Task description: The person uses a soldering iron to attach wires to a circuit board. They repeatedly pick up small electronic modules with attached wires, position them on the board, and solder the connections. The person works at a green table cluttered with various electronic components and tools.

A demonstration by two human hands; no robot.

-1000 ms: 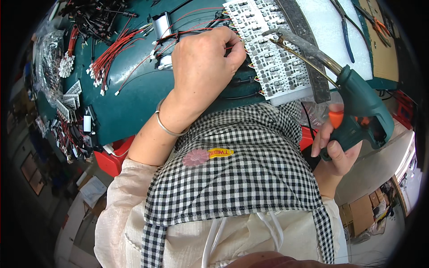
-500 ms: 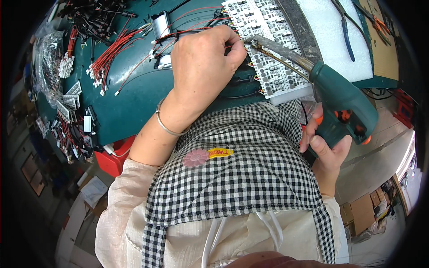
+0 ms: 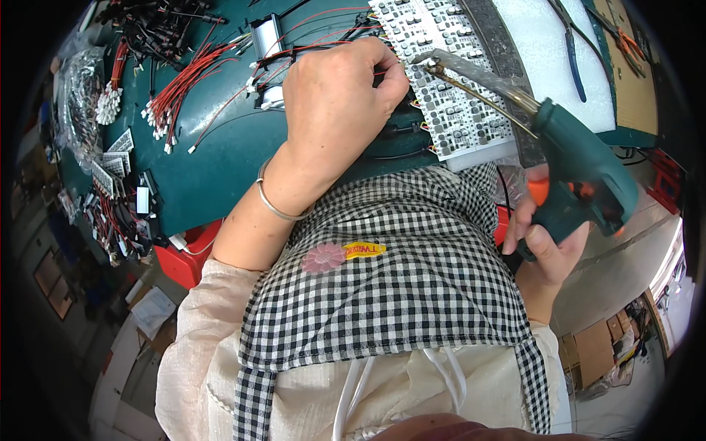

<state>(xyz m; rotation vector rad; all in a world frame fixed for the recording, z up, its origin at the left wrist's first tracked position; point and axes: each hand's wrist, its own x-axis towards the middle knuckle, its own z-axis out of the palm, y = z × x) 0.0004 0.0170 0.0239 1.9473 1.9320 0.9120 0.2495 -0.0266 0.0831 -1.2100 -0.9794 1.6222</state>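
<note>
My left hand is closed in a pinch at the left edge of a white circuit board panel. A thin wire appears to run into its fingertips, though the fingers mostly hide it. In my right hand is a green soldering gun, gripped by its handle below the orange trigger. Its metal tip, with a thin feed tube beside it, hangs over the panel a short way right of my left fingertips. Red and black wires join the panel along its left edge.
Bundles of red wires with white connectors lie on the green table mat. Black cables are heaped at the far left. White foam with blue-handled pliers and orange-handled pliers lies at the right.
My right hand has shifted to the right with the soldering gun, drawing its tip away from my left fingertips. My left hand stays pinched in nearly the same place.
</note>
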